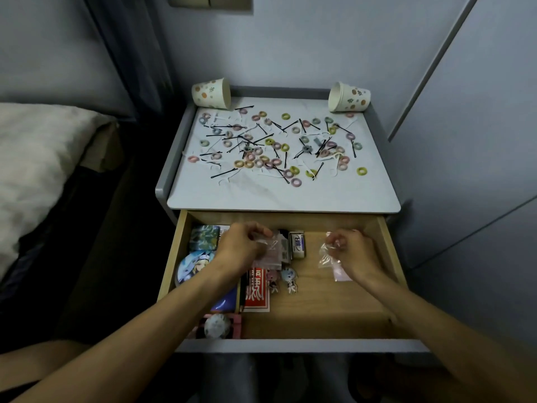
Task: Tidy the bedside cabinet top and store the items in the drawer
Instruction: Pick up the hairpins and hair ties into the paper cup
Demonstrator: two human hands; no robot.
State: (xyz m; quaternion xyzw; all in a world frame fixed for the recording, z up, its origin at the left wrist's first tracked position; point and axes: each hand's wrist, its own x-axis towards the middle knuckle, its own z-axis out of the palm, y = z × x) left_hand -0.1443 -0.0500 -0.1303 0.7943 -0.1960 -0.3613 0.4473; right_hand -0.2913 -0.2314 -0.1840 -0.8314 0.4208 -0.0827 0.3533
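The bedside cabinet top (279,193) is strewn with several small coloured hair ties (361,171), black bobby pins (223,173) and white floss picks. Two paper cups lie tipped over at its back corners, one left (211,93) and one right (348,97). Below, the wooden drawer (319,303) stands pulled out. Inside it, my left hand (242,248) grips a small clear plastic bag (268,255) over the drawer's left half. My right hand (353,251) pinches another clear plastic bag (327,254) above the bare right half.
The drawer's left side holds a patterned tin (205,238), a round picture badge (193,266), a red card pack (257,289), two small figure charms (283,279) and a white box (297,244). A bed (35,158) lies to the left, grey wall panels to the right.
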